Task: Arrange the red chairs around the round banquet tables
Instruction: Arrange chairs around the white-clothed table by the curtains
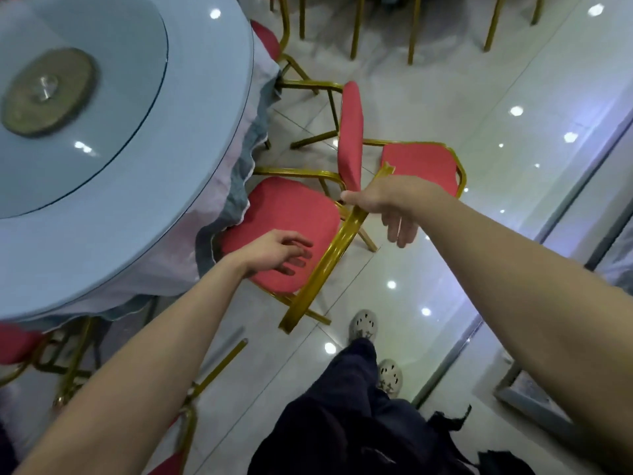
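Dark trousers (342, 406) fill the foreground. The right hand (387, 204) has its fingers closed on the gold back rail of the red chair (281, 231). The left hand (274, 252) hovers over the seat, fingers loosely spread. The seat points under the round table (205, 97). A second chair (421, 169) crowds in just behind.

The left forearm reaches toward 1 o'clock, its left hand (274, 252) palm down with fingers loosely spread. The right forearm runs toward 10 o'clock. The right hand (387, 204) holds a chair frame (329, 258), thumb toward 9 o'clock and fingers drooping toward 6.
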